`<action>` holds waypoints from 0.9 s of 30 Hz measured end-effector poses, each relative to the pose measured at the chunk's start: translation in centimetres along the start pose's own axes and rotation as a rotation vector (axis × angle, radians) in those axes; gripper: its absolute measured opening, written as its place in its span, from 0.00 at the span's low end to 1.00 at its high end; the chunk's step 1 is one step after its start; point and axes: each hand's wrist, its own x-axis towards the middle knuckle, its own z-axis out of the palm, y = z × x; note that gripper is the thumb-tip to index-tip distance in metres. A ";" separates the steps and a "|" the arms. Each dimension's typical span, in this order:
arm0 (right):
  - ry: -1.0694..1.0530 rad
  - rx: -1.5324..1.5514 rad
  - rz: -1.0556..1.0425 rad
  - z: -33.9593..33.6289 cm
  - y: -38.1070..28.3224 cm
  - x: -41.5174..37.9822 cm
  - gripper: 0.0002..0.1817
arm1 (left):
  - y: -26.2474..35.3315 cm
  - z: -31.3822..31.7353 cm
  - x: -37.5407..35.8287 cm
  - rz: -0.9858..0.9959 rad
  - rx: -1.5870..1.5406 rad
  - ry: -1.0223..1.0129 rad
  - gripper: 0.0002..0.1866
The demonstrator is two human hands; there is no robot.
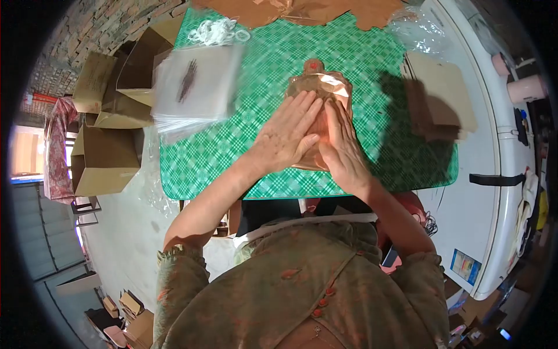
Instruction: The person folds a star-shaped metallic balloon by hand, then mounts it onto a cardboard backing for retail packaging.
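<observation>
A shiny copper-coloured piece (pixel 335 86) with a scalloped outline and a round tab at its top lies near the front of the green checked table (pixel 256 75). My left hand (pixel 286 132) rests flat on its left part, fingers stretched out and pointing up. On its right part lies my right hand (pixel 346 148), also flat, with its fingertips close to those of the left. The palms hide the middle of the piece. To the left is a stack of clear plastic bags (pixel 212 81) with a dark mark on it.
White elastic loops (pixel 216 31) lie behind the bags. Brown sheets (pixel 273 13) cover the table's far edge. Cream card pieces (pixel 444 93) sit at the right, beside a white appliance (pixel 485 151). Open cardboard boxes (pixel 107 154) stand left of the table.
</observation>
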 end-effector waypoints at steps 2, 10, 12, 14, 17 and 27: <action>0.022 0.117 0.018 -0.4 -0.4 0.1 0.40 | 0.3 -0.2 0.1 -0.003 0.069 -0.033 0.39; -0.015 -0.042 -0.057 -0.8 -1.2 1.0 0.40 | 0.6 -0.3 0.6 0.035 0.144 -0.031 0.38; -0.021 -0.212 -0.137 -0.5 -0.7 1.2 0.42 | 0.5 0.0 0.8 0.030 0.140 -0.038 0.38; 0.000 -0.329 -0.142 0.3 0.8 1.6 0.43 | 0.7 -0.1 0.9 0.007 0.078 -0.009 0.38; -0.003 -0.471 -0.153 -0.2 2.2 2.5 0.44 | 0.8 -0.4 0.8 -0.009 0.101 -0.066 0.43; 0.036 -0.831 0.061 -4.9 7.2 7.5 0.37 | 1.1 -0.6 0.9 -0.008 0.129 -0.080 0.43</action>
